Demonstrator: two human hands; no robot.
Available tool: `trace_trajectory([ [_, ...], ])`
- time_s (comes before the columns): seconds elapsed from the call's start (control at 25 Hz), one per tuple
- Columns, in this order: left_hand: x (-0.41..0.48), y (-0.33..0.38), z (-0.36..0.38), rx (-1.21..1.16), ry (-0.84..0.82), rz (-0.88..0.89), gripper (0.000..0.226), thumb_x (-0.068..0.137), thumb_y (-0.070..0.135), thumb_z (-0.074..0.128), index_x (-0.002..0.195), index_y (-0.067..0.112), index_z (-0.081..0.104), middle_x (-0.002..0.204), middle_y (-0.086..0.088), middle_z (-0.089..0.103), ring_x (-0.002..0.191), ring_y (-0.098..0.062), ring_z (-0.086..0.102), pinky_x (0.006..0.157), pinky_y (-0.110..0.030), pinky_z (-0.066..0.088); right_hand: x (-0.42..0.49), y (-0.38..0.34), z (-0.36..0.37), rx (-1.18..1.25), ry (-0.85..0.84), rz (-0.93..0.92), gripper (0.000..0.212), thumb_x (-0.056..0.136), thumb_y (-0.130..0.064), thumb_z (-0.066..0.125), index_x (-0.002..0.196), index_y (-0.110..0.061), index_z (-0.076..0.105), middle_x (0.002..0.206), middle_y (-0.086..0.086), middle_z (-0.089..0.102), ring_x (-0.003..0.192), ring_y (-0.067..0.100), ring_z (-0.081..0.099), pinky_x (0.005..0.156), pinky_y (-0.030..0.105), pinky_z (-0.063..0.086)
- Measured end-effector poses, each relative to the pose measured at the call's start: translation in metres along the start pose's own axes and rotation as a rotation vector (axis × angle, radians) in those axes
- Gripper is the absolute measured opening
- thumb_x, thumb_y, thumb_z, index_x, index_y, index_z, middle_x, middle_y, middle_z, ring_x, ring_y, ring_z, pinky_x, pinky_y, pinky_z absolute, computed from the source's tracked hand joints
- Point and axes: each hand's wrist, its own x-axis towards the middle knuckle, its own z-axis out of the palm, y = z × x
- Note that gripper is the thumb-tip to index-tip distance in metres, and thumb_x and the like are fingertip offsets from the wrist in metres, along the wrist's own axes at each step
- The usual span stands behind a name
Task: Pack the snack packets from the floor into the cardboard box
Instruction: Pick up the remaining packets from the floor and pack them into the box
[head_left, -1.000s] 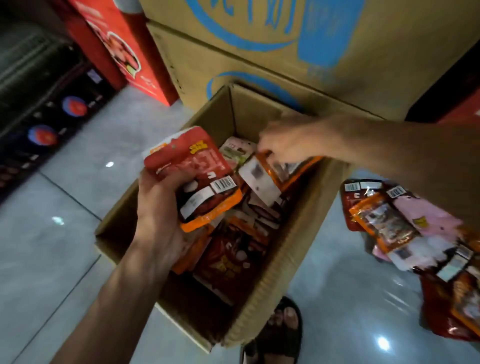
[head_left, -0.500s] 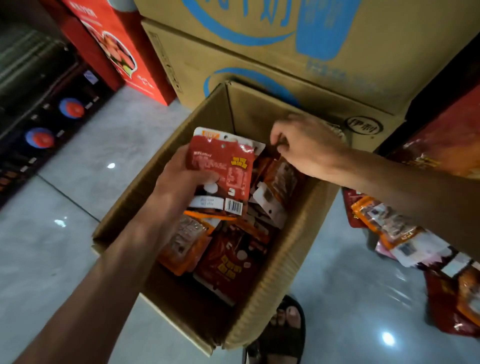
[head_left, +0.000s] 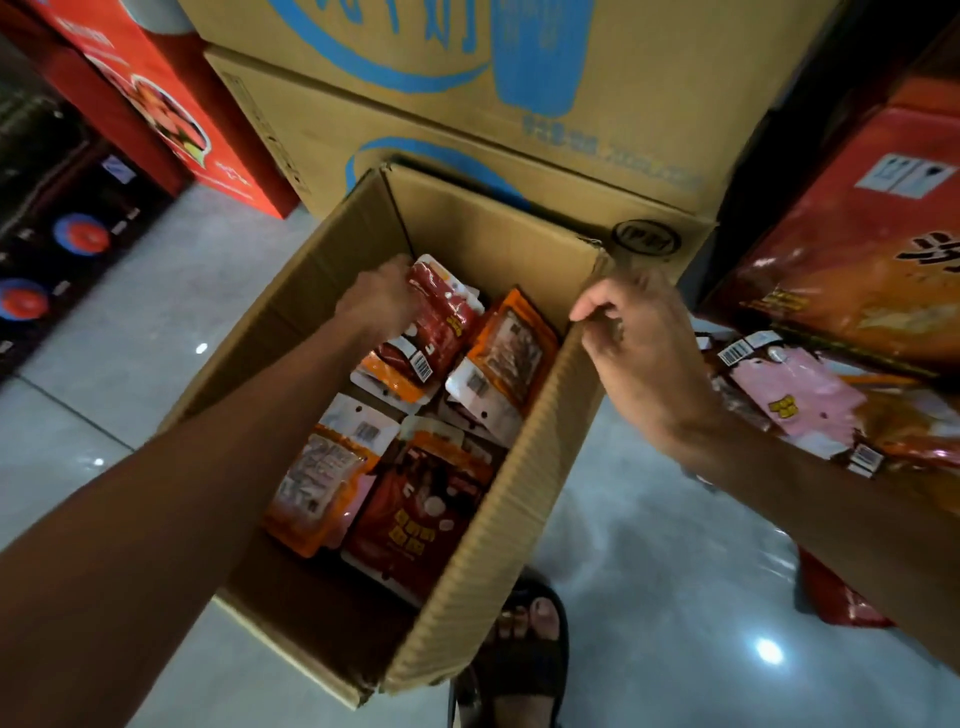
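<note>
An open cardboard box (head_left: 519, 467) stands on the grey tiled floor and holds several red and orange snack packets. My left hand (head_left: 379, 301) reaches into its far end and grips a red packet (head_left: 441, 322) that lies on the pile. An orange packet (head_left: 506, 358) leans beside it. My right hand (head_left: 639, 343) rests over the box's right wall near the far corner, fingers curled on the rim. More packets, one pink (head_left: 795, 395), lie in a heap on the floor to the right of the box.
Large cardboard cartons with blue print (head_left: 467, 119) are stacked right behind the box. Red cartons stand at the back left (head_left: 156, 104) and at the right (head_left: 857, 249). A dark display (head_left: 57, 228) lines the left. My sandalled foot (head_left: 530, 654) is by the box's near corner.
My left hand has lowered the red packet from above the box down onto the pile at the far end. My right hand has left the packets inside and moved onto the right rim.
</note>
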Motion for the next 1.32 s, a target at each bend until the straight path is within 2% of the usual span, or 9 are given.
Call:
trace_trajectory([
  [0.08, -0.003, 0.001, 0.001, 0.171, 0.199, 0.047, 0.047, 0.098, 0.019, 0.050, 0.144, 0.022, 0.041, 0.130, -0.021, 0.060, 0.115, -0.042, 0.060, 0.095, -0.049, 0.050, -0.002, 0.006, -0.003, 0.004, -0.009, 0.005, 0.022, 0.083, -0.004, 0.055, 0.091, -0.022, 0.066, 0.105, 0.003, 0.049, 0.103, 0.024, 0.056, 0.094, 0.038, 0.046],
  [0.24, -0.019, 0.001, 0.002, 0.321, 0.288, 0.081, 0.048, 0.094, 0.011, 0.053, 0.141, 0.018, 0.046, 0.131, -0.020, 0.057, 0.116, -0.043, 0.058, 0.093, -0.053, 0.049, -0.009, 0.017, -0.005, 0.036, -0.030, 0.066, 0.021, 0.084, -0.004, 0.056, 0.090, -0.022, 0.065, 0.104, 0.001, 0.046, 0.098, 0.022, 0.060, 0.087, 0.037, 0.050],
  [0.36, -0.044, 0.023, 0.002, 0.204, 0.312, 0.139, 0.045, 0.092, 0.009, 0.053, 0.136, 0.017, 0.051, 0.132, -0.016, 0.057, 0.119, -0.038, 0.057, 0.094, -0.051, 0.048, -0.012, 0.022, -0.005, 0.057, -0.075, 0.067, 0.023, 0.084, -0.004, 0.054, 0.090, -0.023, 0.065, 0.107, 0.005, 0.051, 0.096, 0.019, 0.059, 0.086, 0.033, 0.049],
  [0.64, -0.158, 0.127, 0.015, -0.091, 0.337, 0.555, 0.036, 0.091, 0.013, 0.055, 0.127, 0.020, 0.058, 0.127, -0.003, 0.060, 0.116, -0.023, 0.056, 0.095, -0.039, 0.047, -0.044, 0.070, -0.072, -0.088, -0.169, 0.071, 0.013, 0.085, -0.004, 0.059, 0.087, -0.017, 0.060, 0.095, 0.006, 0.059, 0.090, 0.022, 0.058, 0.079, 0.030, 0.044],
  [0.76, -0.184, 0.164, 0.048, -0.011, 0.243, 0.692, 0.034, 0.087, 0.021, 0.057, 0.122, 0.020, 0.060, 0.125, -0.006, 0.059, 0.119, -0.027, 0.053, 0.100, -0.043, 0.043, -0.082, 0.117, -0.123, -0.227, -0.264, 0.159, 0.015, 0.083, -0.002, 0.063, 0.094, -0.012, 0.065, 0.099, 0.012, 0.064, 0.092, 0.028, 0.060, 0.076, 0.027, 0.039],
  [0.88, -0.185, 0.188, 0.089, -0.018, -0.004, 0.678, 0.034, 0.089, 0.027, 0.058, 0.122, 0.022, 0.059, 0.128, -0.003, 0.057, 0.120, -0.025, 0.054, 0.100, -0.041, 0.043, -0.125, 0.170, -0.171, -0.331, -0.265, 0.303, 0.023, 0.077, -0.006, 0.072, 0.096, -0.017, 0.065, 0.104, 0.011, 0.064, 0.098, 0.030, 0.060, 0.079, 0.035, 0.046],
  [1.04, -0.170, 0.202, 0.147, 0.030, -0.224, 0.698, 0.049, 0.086, 0.016, 0.065, 0.134, 0.020, 0.052, 0.139, -0.002, 0.048, 0.126, -0.025, 0.051, 0.097, -0.042, 0.046, -0.159, 0.227, -0.194, -0.545, -0.289, 0.314, 0.069, 0.073, -0.029, 0.078, 0.132, -0.010, 0.049, 0.129, 0.018, 0.051, 0.119, 0.038, 0.048, 0.091, 0.045, 0.047],
  [1.16, -0.134, 0.212, 0.186, 0.228, -0.221, 0.792, 0.069, 0.086, 0.012, 0.063, 0.150, 0.018, 0.036, 0.156, -0.007, 0.034, 0.139, -0.030, 0.039, 0.110, -0.044, 0.039, -0.155, 0.257, -0.187, -0.630, -0.331, 0.215, 0.073, 0.074, -0.037, 0.065, 0.137, -0.006, 0.046, 0.134, 0.022, 0.051, 0.121, 0.041, 0.048, 0.097, 0.050, 0.048],
  [1.32, -0.093, 0.239, 0.227, 0.664, -0.279, 0.886, 0.089, 0.085, 0.025, 0.065, 0.158, 0.026, 0.013, 0.166, -0.009, 0.012, 0.149, -0.037, 0.017, 0.121, -0.049, 0.022, -0.147, 0.267, -0.168, -0.757, -0.419, 0.233, 0.066, 0.083, -0.039, 0.063, 0.143, -0.023, 0.041, 0.139, 0.015, 0.048, 0.126, 0.036, 0.047, 0.103, 0.048, 0.043],
])
